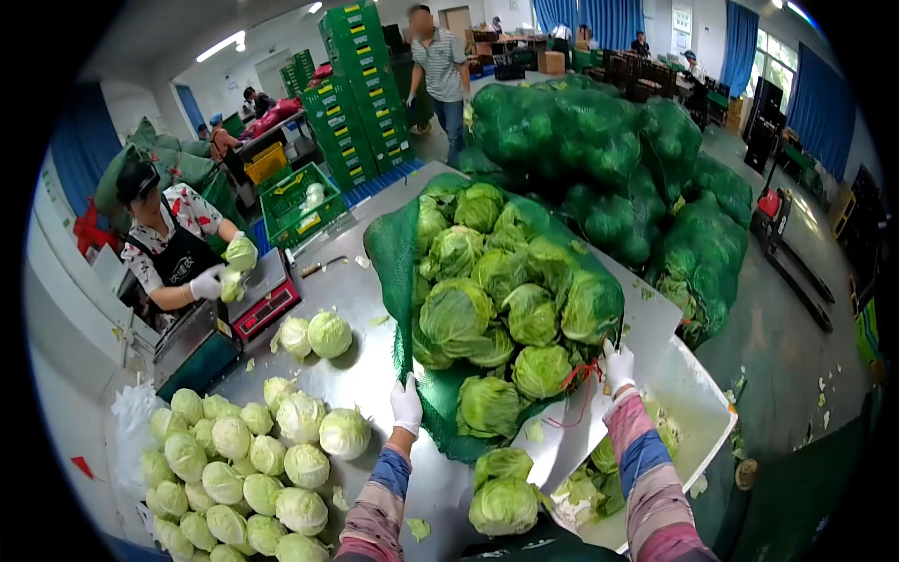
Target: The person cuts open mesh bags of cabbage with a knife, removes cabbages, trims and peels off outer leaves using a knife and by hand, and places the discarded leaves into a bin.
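Note:
A large green mesh bag lies open on the metal table, with many green cabbages inside and at its mouth. My left hand, in a white glove, is closed on the left edge of the bag's mouth. At the right edge of the mouth, beside a red string, my gloved right hand is closed; the thin dark thing at its fingers is too small to name. Two cabbages sit on the table nearest my body, just below the bag.
Trimmed cabbages cover the table's left side. A white bin with leaves stands at the right. Across the table, a co-worker holds cabbage near a red scale. A knife lies behind. Full mesh bags are piled beyond.

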Demonstrator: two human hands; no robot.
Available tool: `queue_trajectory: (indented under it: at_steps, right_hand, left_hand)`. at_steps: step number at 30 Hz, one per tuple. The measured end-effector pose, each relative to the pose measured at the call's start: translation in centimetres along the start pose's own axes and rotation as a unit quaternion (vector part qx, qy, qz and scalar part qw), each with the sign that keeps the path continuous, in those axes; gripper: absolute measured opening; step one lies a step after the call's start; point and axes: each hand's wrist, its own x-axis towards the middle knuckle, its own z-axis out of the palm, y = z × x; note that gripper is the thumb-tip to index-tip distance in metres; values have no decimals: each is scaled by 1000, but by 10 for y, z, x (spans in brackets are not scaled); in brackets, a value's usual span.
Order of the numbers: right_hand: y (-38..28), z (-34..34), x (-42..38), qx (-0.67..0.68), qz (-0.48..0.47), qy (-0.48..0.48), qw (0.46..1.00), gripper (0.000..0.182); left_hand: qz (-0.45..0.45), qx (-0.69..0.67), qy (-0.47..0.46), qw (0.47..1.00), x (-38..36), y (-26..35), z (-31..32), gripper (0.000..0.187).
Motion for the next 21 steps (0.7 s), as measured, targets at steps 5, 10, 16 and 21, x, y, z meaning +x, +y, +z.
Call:
queue_trajectory:
  at_steps: [5,10,16,21]
  right_hand:
    - [-19,-21,-55,54,95,-1,994,21]
    - [-17,-32,-92,74,119,26,990,21]
    - [-9,-58,-112,46,142,3,989,22]
    - [-30,-38,-119,103,81,-8,991,34]
  left_hand:
    - [-35,60,-45,997,-53,25,-32,44]
    - [-78,95,-48,991,-75,8,-59,38]
    - [-43,141,-42,988,-90,9,-76,37]
    - [-15,207,-51,977,-91,27,-61,36]
